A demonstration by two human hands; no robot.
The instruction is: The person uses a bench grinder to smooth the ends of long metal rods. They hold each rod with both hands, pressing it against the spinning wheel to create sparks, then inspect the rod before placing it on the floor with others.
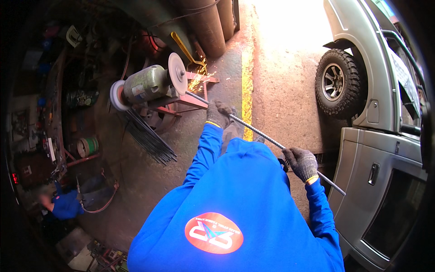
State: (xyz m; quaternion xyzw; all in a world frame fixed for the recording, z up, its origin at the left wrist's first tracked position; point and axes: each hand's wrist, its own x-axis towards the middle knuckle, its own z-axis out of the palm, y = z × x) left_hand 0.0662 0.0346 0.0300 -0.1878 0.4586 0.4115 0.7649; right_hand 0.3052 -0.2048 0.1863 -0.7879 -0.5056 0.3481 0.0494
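A long ribbed steel rebar (256, 130) slants across in front of me. My left hand (219, 113), in a dark knit glove with a yellow cuff, is closed around it near its far end. My right hand (301, 163), gloved the same way, grips it farther back, with a short length sticking out beyond. The rebar's far end meets the lower edge of the right wheel (177, 72) of a greenish bench grinder (146, 84). Orange sparks (198, 80) fly off beside that wheel. A second, pale wheel (118, 96) sits on the grinder's left side.
Under the grinder is a red metal stand (190, 101). A bundle of dark rods (150, 138) lies on the floor to its left. Large brown cylinders (204, 25) stand beyond. A silver vehicle (385, 149) fills the right side. At lower left is another person in blue (67, 206).
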